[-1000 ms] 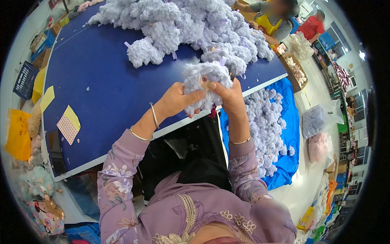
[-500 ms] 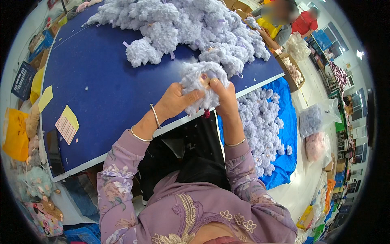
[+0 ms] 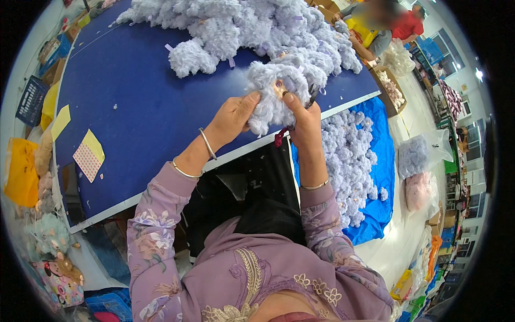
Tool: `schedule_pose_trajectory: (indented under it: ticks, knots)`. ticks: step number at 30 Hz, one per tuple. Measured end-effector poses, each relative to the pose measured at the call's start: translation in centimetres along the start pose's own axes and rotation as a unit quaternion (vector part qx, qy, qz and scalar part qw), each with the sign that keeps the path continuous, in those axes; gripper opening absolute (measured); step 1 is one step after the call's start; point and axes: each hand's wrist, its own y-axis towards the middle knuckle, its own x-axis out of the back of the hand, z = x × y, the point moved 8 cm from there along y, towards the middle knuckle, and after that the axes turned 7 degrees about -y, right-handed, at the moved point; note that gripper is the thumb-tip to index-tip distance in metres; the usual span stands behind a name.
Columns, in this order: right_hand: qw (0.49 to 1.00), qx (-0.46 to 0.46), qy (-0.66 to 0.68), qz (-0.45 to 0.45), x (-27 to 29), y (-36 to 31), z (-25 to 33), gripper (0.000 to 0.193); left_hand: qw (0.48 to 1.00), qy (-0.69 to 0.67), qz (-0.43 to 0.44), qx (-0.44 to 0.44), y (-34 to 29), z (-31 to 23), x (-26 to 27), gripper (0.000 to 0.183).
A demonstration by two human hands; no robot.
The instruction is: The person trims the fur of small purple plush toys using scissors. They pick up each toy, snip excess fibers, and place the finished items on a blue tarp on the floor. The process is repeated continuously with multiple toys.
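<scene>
Above the table's near edge I hold a fluffy lilac plush toy point(image 3: 268, 115) in both hands. It has a small peach face patch with round eyes, turned up toward me. My left hand point(image 3: 234, 119) grips its left side, thumb on top and fingers mostly hidden beneath. My right hand point(image 3: 306, 122) pinches its right side, the thumb pressing beside the face. A dark pointed tool point(image 3: 313, 94) sticks up past the right fingers, and a dark red piece point(image 3: 280, 137) hangs below that hand; whether they are one tool I cannot tell.
A large heap of similar lilac plush toys point(image 3: 241, 27) covers the far part of the blue table point(image 3: 134, 107). More plush lie on a blue sheet point(image 3: 380, 214) at the right. A sticker sheet point(image 3: 88, 160) lies at the left. Another person point(image 3: 370, 37) works at the far right.
My hands and the plush toy have shifted slightly right. The left thumb has moved back to the toy's edge, and the dark pointed tool now shows beyond my right hand.
</scene>
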Motion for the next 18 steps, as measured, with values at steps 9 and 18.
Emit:
schedule_pose_trajectory:
  ticks: [9,18]
  knots:
    - [1.000,0.015,0.019,-0.015,2.1,0.6,0.6,0.058,0.998,0.021,0.061,0.020,0.1,-1.5,-1.9,0.038]
    - [0.999,-0.031,0.036,-0.017,2.1,0.6,-0.5,0.053,0.996,0.054,-0.010,-0.064,0.3,-1.9,0.5,0.037]
